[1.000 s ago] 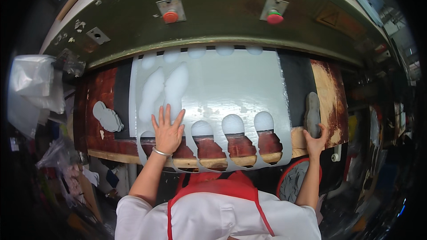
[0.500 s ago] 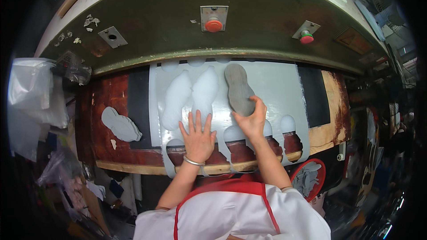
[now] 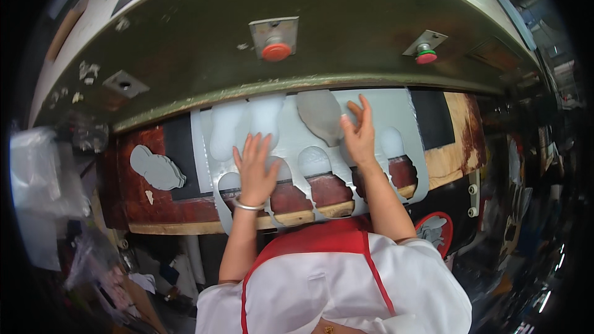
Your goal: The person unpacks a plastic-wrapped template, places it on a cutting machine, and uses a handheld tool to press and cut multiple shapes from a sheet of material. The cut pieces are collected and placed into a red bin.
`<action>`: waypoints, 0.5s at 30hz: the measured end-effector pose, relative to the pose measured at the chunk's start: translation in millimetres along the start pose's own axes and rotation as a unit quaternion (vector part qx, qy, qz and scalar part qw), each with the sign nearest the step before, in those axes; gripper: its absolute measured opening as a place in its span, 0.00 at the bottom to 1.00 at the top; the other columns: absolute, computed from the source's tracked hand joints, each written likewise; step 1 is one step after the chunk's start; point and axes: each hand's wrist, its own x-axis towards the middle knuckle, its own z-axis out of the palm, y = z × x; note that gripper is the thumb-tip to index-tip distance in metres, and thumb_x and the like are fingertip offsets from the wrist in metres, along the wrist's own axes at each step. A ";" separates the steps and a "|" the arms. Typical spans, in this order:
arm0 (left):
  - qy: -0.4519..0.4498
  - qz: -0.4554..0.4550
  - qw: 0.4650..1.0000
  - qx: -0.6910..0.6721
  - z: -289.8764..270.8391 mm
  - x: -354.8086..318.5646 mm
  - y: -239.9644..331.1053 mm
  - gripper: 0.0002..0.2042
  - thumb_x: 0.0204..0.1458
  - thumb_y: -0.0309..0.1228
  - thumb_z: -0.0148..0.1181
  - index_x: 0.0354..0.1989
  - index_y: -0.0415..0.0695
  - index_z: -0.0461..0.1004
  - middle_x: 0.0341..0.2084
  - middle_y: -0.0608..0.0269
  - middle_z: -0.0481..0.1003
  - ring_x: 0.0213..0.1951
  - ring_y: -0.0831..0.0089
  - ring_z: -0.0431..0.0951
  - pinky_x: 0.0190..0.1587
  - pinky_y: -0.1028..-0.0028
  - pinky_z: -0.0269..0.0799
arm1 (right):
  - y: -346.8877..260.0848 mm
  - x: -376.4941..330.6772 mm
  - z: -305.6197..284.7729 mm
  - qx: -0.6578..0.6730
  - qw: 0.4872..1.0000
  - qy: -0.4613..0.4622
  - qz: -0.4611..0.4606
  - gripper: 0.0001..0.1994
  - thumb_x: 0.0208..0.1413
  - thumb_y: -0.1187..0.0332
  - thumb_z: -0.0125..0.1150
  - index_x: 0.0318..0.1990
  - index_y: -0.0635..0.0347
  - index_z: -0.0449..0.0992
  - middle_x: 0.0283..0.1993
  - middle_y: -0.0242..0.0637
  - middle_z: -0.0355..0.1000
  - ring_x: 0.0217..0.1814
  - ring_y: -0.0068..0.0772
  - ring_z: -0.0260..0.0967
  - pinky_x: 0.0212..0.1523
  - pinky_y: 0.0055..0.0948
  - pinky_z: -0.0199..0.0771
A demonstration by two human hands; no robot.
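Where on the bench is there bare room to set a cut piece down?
Free: the black mat right of the grey sheet, and the dark strip between the sheet and the stack of cut pieces. Crowded: the sheet's middle, under the left hand, right hand and grey die.

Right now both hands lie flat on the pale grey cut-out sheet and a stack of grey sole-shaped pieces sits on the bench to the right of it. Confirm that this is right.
Not quite. The head view shows the stack of grey sole-shaped pieces on the bench to the left of the pale grey cut-out sheet, not the right. The rest holds: the left hand and right hand lie flat on that sheet.
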 end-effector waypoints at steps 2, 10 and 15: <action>0.043 -0.045 0.979 -0.194 -15.5 9.6 -21.1 0.23 0.52 0.26 0.57 0.59 0.43 0.66 0.57 0.48 0.65 0.62 0.49 0.60 0.64 0.58 0.54 | -12.8 20.2 -25.9 -0.095 0.992 0.073 -0.025 0.31 0.61 0.64 0.53 0.68 0.61 0.48 0.61 0.56 0.60 0.55 0.41 0.67 0.53 0.36 0.69; 0.158 -0.256 0.953 0.045 -47.5 -23.6 -93.2 0.15 0.60 0.35 0.51 0.49 0.37 0.69 0.42 0.45 0.73 0.43 0.50 0.73 0.46 0.62 0.68 | -66.3 139.2 -70.0 -0.396 0.848 0.255 -0.243 0.41 0.60 0.55 0.50 0.67 0.79 0.37 0.69 0.72 0.32 0.72 0.70 0.32 0.70 0.52 0.34; 0.167 -0.213 0.958 0.090 -34.6 -12.3 -134.5 0.16 0.61 0.40 0.51 0.41 0.39 0.76 0.33 0.44 0.78 0.33 0.49 0.78 0.36 0.61 0.71 | -48.7 138.1 -51.1 -0.283 0.870 0.316 -0.250 0.46 0.52 0.52 0.58 0.66 0.78 0.41 0.70 0.70 0.33 0.73 0.69 0.31 0.71 0.53 0.33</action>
